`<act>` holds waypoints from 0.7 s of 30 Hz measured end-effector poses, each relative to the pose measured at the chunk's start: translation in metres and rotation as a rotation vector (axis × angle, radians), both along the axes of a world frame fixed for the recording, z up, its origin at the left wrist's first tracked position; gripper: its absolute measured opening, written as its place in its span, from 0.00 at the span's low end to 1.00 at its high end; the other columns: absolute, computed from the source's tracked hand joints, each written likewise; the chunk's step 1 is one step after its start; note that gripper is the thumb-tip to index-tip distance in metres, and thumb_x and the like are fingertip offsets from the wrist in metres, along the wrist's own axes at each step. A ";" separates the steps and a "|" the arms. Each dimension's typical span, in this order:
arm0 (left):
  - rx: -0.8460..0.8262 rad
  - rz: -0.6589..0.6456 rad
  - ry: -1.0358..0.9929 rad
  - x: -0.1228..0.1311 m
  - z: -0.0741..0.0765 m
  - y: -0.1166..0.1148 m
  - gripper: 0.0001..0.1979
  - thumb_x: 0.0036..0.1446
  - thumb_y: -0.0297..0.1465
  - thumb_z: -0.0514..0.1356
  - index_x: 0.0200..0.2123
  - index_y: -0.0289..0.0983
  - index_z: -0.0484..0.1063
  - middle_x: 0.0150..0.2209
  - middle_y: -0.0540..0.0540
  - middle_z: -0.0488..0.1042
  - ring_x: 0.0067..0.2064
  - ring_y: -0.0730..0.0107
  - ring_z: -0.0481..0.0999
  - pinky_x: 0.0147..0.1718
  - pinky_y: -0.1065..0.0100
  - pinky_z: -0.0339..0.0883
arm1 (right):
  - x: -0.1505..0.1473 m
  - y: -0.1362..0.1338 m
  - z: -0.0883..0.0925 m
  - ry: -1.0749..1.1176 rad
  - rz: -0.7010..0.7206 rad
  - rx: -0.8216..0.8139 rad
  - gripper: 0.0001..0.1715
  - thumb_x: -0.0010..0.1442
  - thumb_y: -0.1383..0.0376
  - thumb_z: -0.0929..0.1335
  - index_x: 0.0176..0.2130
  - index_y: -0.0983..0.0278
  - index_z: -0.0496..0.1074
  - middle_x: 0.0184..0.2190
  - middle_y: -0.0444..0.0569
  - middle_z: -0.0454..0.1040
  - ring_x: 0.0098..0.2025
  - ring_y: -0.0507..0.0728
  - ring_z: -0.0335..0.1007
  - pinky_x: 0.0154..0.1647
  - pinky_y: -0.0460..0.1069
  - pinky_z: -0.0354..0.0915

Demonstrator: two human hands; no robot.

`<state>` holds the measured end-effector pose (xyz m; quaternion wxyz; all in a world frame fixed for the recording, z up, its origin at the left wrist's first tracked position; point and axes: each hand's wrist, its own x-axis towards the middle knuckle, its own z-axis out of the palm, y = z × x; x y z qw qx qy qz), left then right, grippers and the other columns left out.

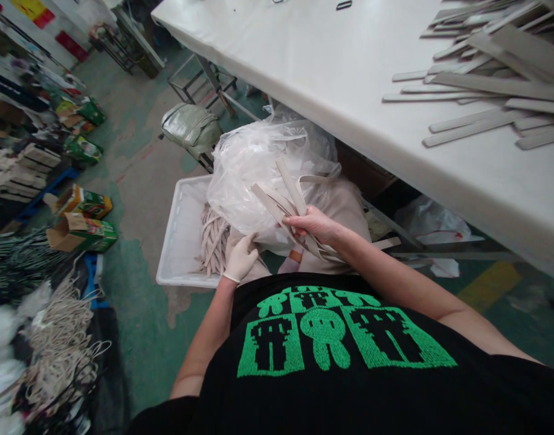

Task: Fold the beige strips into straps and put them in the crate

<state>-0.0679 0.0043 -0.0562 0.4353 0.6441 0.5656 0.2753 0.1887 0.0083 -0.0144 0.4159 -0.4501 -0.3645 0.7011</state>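
Nearest to us, a black shirt (394,396) with a green pattern fills the bottom of the view. Just beyond it, our bare right hand (316,225) is closed firmly around a bunch of flat, pale strips (295,184); their ends fan out forward and upward, probably because only the part inside the fist is pressed together. Our left hand (241,260), in a whitish glove, is half curled beside the edge of a clear plastic bag (258,175); we cannot tell whether it grips anything. The bag bulges ahead of both hands and overhangs a white tub (182,232). More strips lie tangled in the tub, whose raised walls seem to keep them gathered within reach. To the right, a white table (304,54) carries a loose pile (494,84) of similar strips, most lying roughly sideways, perhaps simply as they were dropped. Farther off sits a wrapped greenish bundle (193,130), and across the floor (143,302), opened boxes (93,229).
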 end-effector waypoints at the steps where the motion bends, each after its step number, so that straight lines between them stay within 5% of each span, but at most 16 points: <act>1: -0.008 -0.020 0.043 -0.004 0.004 0.004 0.18 0.47 0.24 0.63 0.43 0.40 0.81 0.45 0.43 0.82 0.52 0.55 0.79 0.62 0.50 0.65 | 0.001 -0.001 0.001 -0.019 0.008 0.012 0.19 0.49 0.56 0.73 0.33 0.71 0.80 0.10 0.37 0.58 0.15 0.47 0.49 0.18 0.45 0.53; 5: 0.016 0.015 -0.092 0.001 0.031 0.012 0.18 0.54 0.35 0.66 0.48 0.38 0.80 0.49 0.41 0.81 0.53 0.55 0.79 0.61 0.53 0.65 | 0.005 -0.003 0.004 -0.066 0.065 0.043 0.19 0.50 0.55 0.73 0.33 0.70 0.79 0.10 0.37 0.58 0.15 0.47 0.48 0.18 0.46 0.51; 8: -0.112 -0.061 -0.253 0.030 0.042 0.010 0.23 0.49 0.38 0.71 0.48 0.39 0.80 0.49 0.42 0.81 0.54 0.54 0.78 0.60 0.55 0.66 | 0.004 -0.002 0.003 -0.085 0.075 0.042 0.15 0.51 0.56 0.73 0.29 0.67 0.77 0.10 0.38 0.58 0.16 0.48 0.49 0.18 0.46 0.52; 13: -0.347 -0.044 -0.359 0.067 0.027 -0.004 0.14 0.48 0.41 0.71 0.33 0.37 0.83 0.32 0.46 0.82 0.37 0.58 0.80 0.48 0.57 0.72 | 0.007 0.003 0.005 -0.131 -0.003 0.046 0.14 0.50 0.58 0.73 0.28 0.68 0.76 0.10 0.38 0.59 0.15 0.47 0.49 0.18 0.46 0.50; 21: -0.553 -0.174 -0.411 0.052 0.029 -0.018 0.27 0.50 0.47 0.69 0.47 0.34 0.81 0.31 0.44 0.82 0.34 0.67 0.78 0.43 0.64 0.71 | 0.018 0.012 0.013 -0.185 -0.135 0.090 0.12 0.48 0.59 0.73 0.27 0.68 0.75 0.10 0.37 0.59 0.15 0.47 0.50 0.17 0.45 0.48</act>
